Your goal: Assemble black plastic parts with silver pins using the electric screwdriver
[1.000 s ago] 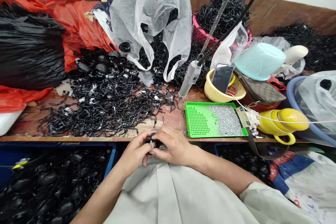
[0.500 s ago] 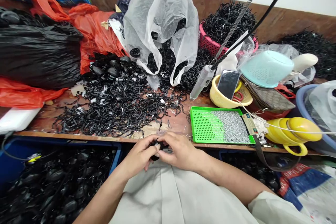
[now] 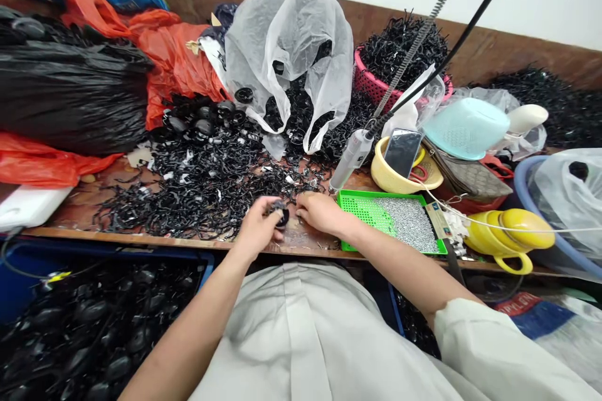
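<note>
My left hand [image 3: 258,225] grips a small round black plastic part [image 3: 281,214] just above the wooden table's front edge [image 3: 141,239]. My right hand [image 3: 320,212] hovers right beside it, fingertips curled near the part and close to the green perforated tray [image 3: 362,214] of small silver screws. Whether my right hand pinches anything is too small to tell. A big pile of black plastic pieces [image 3: 197,182] spreads out just beyond both hands.
A hanging electric screwdriver [image 3: 350,158] on a black cable dangles above the tray. A yellow bowl [image 3: 383,174] holds a phone [image 3: 402,151]. A yellow mug [image 3: 505,238], clear bag [image 3: 286,56], pink basket [image 3: 371,84], black and orange bags stand around. Blue bins [image 3: 94,326] of black parts sit below.
Both hands have moved forward from my lap onto the table, next to the green tray. My right hand has come off the black part and separated slightly from my left.
</note>
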A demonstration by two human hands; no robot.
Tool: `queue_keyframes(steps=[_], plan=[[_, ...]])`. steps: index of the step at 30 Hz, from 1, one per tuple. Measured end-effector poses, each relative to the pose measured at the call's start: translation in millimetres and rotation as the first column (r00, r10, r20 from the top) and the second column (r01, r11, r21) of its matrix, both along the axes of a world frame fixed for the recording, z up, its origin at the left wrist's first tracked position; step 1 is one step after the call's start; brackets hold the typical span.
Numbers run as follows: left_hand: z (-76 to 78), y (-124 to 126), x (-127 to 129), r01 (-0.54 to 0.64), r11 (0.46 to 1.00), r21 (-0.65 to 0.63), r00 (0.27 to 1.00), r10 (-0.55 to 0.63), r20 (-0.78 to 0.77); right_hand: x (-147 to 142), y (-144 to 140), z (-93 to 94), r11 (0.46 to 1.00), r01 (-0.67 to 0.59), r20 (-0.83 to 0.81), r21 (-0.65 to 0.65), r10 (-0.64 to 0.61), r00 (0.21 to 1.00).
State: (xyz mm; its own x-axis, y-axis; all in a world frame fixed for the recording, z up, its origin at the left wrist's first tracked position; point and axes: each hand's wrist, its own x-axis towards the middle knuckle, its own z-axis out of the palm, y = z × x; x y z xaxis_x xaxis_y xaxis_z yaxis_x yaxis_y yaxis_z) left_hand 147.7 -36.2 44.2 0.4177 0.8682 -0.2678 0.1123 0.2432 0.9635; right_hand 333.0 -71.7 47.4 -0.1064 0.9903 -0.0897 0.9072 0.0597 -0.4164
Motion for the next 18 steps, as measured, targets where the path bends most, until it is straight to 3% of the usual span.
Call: queue_keyframes(steps=[3,5,7,8,10,12,13,18], plan=[[7.0,5.8,-12.5,-0.179,0.983,0.03,0.982,0.176,0.068,-8.5,-3.9,0.2,1.0,0.019,0.023,0.011,-0.019,1.0],[12.2,-1.5,-24.1,-0.169,0.986,-0.012,0.981,0.17,0.094,-13.6,-11.2,4.5,0.998,0.056,-0.012,0.039,-0.056,0.998],[15.0,-15.0,-30.6,-0.115,0.992,-0.056,0.988,0.12,0.092,-21.1,-19.8,9.0,0.989,0.13,-0.19,0.071,-0.115,0.975],[15.1,-22.2,-31.3,-0.092,0.993,-0.072,0.991,0.099,0.091,-26.4,-24.1,10.4,0.984,0.168,-0.33,0.066,-0.138,0.934],[13.5,-34.3,-28.5,-0.077,0.993,-0.09,0.991,0.086,0.1,-39.6,-32.1,11.2,0.977,0.212,-0.612,0.017,-0.157,0.775],[10.8,-41.2,-24.4,-0.09,0.991,-0.1,0.988,0.102,0.119,-53.8,-39.4,9.4,0.984,0.178,-0.763,-0.026,-0.135,0.632],[9.5,-42.8,-23.2,-0.095,0.99,-0.105,0.985,0.108,0.13,-60.2,-43.2,8.1,0.987,0.16,-0.79,-0.025,-0.118,0.602],[4.4,-44.2,-30.8,-0.051,0.991,-0.12,0.978,0.074,0.197,-75.8,-64.5,4.9,0.992,0.113,-0.69,0.058,-0.042,0.723]])
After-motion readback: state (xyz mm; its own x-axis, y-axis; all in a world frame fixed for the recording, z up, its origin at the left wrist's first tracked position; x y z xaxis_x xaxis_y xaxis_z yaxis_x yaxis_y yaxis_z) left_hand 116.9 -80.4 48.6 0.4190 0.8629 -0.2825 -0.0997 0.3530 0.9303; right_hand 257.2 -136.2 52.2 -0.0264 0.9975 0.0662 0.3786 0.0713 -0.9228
